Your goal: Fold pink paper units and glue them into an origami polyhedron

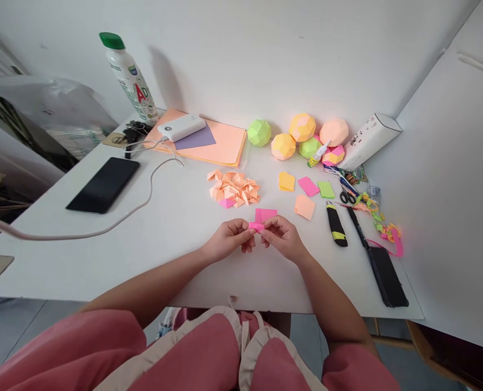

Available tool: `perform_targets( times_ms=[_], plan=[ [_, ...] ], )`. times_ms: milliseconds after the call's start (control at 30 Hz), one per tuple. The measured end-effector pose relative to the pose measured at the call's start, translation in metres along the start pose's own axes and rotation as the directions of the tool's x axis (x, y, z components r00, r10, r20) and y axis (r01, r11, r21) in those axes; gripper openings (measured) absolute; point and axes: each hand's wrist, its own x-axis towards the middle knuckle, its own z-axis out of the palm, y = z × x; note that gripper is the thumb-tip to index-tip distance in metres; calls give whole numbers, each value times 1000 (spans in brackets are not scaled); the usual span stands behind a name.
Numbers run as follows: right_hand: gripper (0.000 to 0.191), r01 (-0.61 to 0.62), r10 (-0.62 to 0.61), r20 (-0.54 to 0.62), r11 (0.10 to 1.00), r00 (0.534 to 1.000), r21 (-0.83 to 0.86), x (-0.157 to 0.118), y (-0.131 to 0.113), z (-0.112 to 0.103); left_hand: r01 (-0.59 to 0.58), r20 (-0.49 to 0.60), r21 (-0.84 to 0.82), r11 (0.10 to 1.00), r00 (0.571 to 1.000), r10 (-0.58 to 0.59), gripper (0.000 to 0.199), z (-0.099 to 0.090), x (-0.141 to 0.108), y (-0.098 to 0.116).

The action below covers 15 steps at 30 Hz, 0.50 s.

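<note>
Between my two hands, near the middle of the white table, is a small folded piece of pink paper [256, 226]. My left hand [233, 238] pinches its left end with thumb and fingers, and my right hand [281, 235] pinches the right end. Just beyond my fingertips lie flat pink paper squares [266, 214]. Behind them is a pile of folded peach paper pieces [237, 187] with a pink one at its front. To the right are small stacks of yellow paper [287, 181], pink paper [308, 186], green paper [326, 189] and peach paper [305, 207].
Several faceted paper balls [302, 127] and a glue bottle [318, 154] are by the wall. Rightward lie a utility knife [337, 224], scissors [347, 196] and a black case [388, 276]. A phone [103, 185], cable [149, 190], power bank [182, 127] and upright bottle [129, 79] occupy the left.
</note>
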Motion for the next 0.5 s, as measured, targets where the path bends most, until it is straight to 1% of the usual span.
perform_targets(
  times_ms=[100, 200, 300, 367, 500],
  plan=[
    [16, 51, -52, -6, 996, 999, -70, 0, 1, 1, -2, 36, -65, 998, 999, 4, 34, 0, 0, 1],
    [11, 174, -174, 15, 966, 985, -190, 1, 3, 1, 16, 17, -96, 995, 1000, -15, 33, -1, 1, 2],
    [8, 326, -321, 67, 896, 945, -301, 3, 7, 0, 23, -9, -85, 996, 1000, -24, 31, -1, 2, 3],
    [7, 403, -397, 92, 842, 913, -358, 4, 10, -1, 21, -22, -77, 997, 1000, -23, 31, -1, 1, 4],
    [9, 482, -476, 129, 764, 870, -430, 6, 14, -4, 25, -38, -37, 999, 999, -26, 35, 0, 0, 4]
  ],
)
